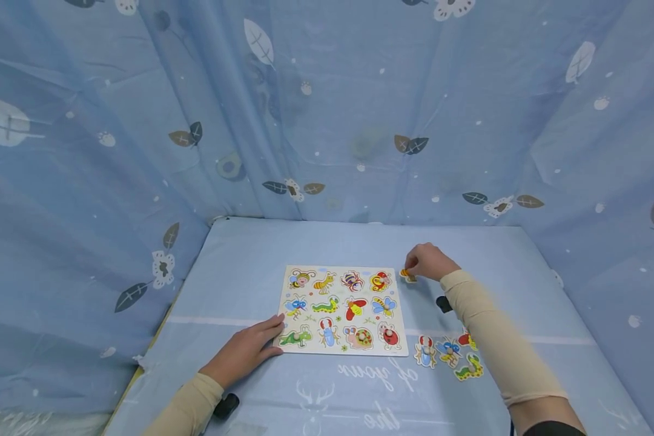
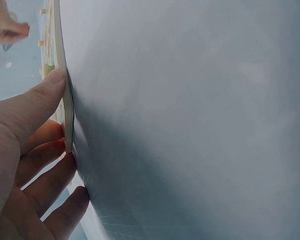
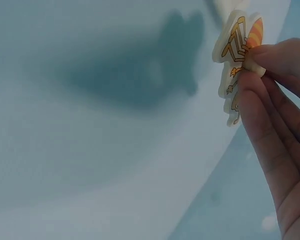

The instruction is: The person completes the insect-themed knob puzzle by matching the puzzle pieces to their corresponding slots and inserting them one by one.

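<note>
A pale puzzle board (image 1: pixel 344 352) printed with rows of colourful insects lies in the middle of the table. At its lower left corner my left hand (image 1: pixel 245 352) rests against the edges, and in the left wrist view the thumb (image 2: pixel 42 95) touches the board's rim (image 2: pixel 68 115). Just beyond the board's upper right corner, my right hand (image 1: pixel 429 261) holds an insect puzzle piece (image 1: pixel 408 277) with an orange and yellow striped body. The right wrist view shows thumb and fingers pinching the knob of this piece (image 3: pixel 232 47), which is tilted above the cloth.
Right of the board lie several loose pieces: a stag beetle piece (image 1: pixel 426 352), a blue-winged insect piece (image 1: pixel 449 350), a green caterpillar piece (image 1: pixel 470 367) and a red piece (image 1: pixel 468 341) partly behind the right sleeve. Blue patterned curtains (image 1: pixel 360 109) surround the cloth-covered table (image 1: pixel 240 260).
</note>
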`<state>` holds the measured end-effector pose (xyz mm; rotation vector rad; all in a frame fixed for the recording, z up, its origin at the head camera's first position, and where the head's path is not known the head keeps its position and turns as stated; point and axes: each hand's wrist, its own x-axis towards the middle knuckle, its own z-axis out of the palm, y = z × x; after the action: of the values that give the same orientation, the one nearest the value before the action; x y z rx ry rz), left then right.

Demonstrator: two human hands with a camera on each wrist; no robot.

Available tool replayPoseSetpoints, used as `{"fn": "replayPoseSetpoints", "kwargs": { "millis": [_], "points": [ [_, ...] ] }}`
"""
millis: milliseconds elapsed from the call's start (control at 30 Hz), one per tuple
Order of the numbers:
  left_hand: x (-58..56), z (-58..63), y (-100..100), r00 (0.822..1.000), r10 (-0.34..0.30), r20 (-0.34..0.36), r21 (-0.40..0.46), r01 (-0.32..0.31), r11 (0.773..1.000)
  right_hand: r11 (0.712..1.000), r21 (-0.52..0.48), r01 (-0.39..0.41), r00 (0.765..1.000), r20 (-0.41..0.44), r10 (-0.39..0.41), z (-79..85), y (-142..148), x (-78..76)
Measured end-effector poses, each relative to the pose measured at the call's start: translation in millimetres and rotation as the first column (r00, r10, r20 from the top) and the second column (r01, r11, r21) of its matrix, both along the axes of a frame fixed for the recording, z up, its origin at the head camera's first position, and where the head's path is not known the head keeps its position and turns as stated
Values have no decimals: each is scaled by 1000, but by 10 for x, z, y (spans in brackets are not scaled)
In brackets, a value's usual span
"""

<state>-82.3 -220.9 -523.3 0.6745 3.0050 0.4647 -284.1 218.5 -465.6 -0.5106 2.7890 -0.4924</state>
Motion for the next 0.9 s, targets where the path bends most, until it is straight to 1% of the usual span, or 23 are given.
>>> {"fn": "replayPoseSetpoints", "kwargs": {
  "millis": [100,233,367,500,600,667,900],
  "points": [
    [-2,-6,-3,1000,5,-3,1,-5,1000,999,-25,-47,998,-34,46,27,-334,-18],
    [-2,-10,-6,1000,15,13,-5,-15,1000,989,-48,-138,989,-65,135,0,-773,-21],
    [-10,-7,7,999,18,35,-8,-18,1000,970,-76,-233,969,-98,225,-48,-1180,30],
    [-14,-2,18,999,8,31,-11,-7,1000,951,-72,-300,947,-138,288,-107,-1509,90],
    [-12,3,15,1000,1,22,-9,-1,1000,945,-67,-320,941,-141,309,-136,-1676,119],
    [-10,5,10,1000,0,18,-6,0,1000,945,-67,-319,941,-136,308,-161,-1754,129],
    [-9,1,-5,1000,-2,14,-18,2,1000,950,-35,-312,944,-124,306,-316,-1885,117]
  ]
}}
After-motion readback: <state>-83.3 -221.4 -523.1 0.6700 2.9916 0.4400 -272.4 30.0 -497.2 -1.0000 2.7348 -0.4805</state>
